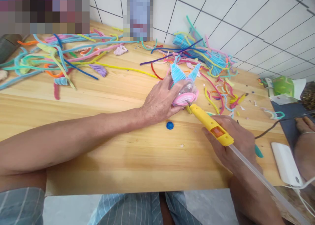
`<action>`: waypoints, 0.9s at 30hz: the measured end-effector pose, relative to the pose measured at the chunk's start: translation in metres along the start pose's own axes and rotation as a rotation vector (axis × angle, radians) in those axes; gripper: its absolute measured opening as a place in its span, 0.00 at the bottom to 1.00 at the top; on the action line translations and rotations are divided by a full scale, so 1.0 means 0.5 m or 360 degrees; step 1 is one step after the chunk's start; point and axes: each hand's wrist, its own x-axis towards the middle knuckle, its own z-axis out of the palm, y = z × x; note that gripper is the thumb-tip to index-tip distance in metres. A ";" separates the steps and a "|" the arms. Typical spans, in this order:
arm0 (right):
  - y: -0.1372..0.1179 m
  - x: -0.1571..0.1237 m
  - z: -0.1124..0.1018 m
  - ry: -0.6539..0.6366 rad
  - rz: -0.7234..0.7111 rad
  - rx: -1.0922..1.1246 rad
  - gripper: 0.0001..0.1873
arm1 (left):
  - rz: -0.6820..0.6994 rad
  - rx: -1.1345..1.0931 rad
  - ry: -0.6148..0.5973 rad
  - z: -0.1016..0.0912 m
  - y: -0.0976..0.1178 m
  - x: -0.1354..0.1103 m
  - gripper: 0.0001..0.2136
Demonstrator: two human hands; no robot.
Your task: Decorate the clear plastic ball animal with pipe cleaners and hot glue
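Observation:
My left hand [159, 98] is closed around a small craft figure [186, 95] with a clear body, a pink oval part and two light-blue fuzzy pointed pieces [178, 73] on top. In my right hand [236, 138] is a yellow hot glue gun [206, 120], a clear glue stick [261, 179] running out of its back end. The gun's metal tip touches or nearly touches the pink oval. A round blue cap [169, 125] lies on the wooden table [110, 153] just below my left hand.
Pipe cleaners [81, 54] in many colours spread over the back left; a light-blue bundle [197, 51] lies against the tiled wall [221, 8]. At the right are a white power bank-like box [286, 164] with cables, a green object [283, 85] and another person's limb [305, 146].

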 end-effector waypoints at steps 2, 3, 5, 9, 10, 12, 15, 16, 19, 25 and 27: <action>0.001 -0.003 0.002 0.0010 -0.0007 -0.0061 0.05 | -0.0002 0.0004 -0.0007 -0.001 0.001 0.000 0.38; 0.002 -0.005 0.003 0.0022 -0.0013 -0.0096 0.04 | -0.0004 0.0005 -0.0010 -0.002 0.001 0.000 0.38; 0.003 -0.008 0.005 0.0042 -0.0035 -0.0147 0.04 | -0.0006 0.0005 -0.0019 -0.002 0.001 0.000 0.38; 0.005 -0.009 0.008 0.0054 -0.0065 -0.0199 0.05 | -0.0002 -0.0004 -0.0018 -0.002 0.000 0.000 0.38; 0.006 -0.008 0.010 0.0045 -0.0067 -0.0208 0.05 | -0.0001 -0.0006 -0.0015 -0.001 0.000 0.000 0.38; 0.006 -0.007 0.012 0.0025 -0.0066 -0.0216 0.06 | 0.0003 -0.0006 -0.0012 -0.001 0.000 0.000 0.38; 0.006 -0.008 0.016 0.0029 -0.0057 -0.0201 0.08 | 0.0008 -0.0005 -0.0008 0.000 0.001 0.000 0.38; 0.007 -0.008 0.016 0.0028 -0.0046 -0.0198 0.08 | 0.0008 -0.0008 -0.0006 0.000 0.001 0.000 0.38; 0.008 -0.010 0.015 0.0003 0.0001 -0.0187 0.06 | 0.0004 -0.0024 -0.0005 -0.001 0.002 0.000 0.37; 0.008 -0.010 0.011 -0.0024 0.0076 -0.0119 0.06 | 0.0002 -0.0018 -0.0011 -0.001 0.002 0.001 0.38; 0.008 -0.009 0.012 0.0003 0.0054 -0.0104 0.06 | -0.0005 -0.0019 -0.0019 -0.002 0.003 0.001 0.38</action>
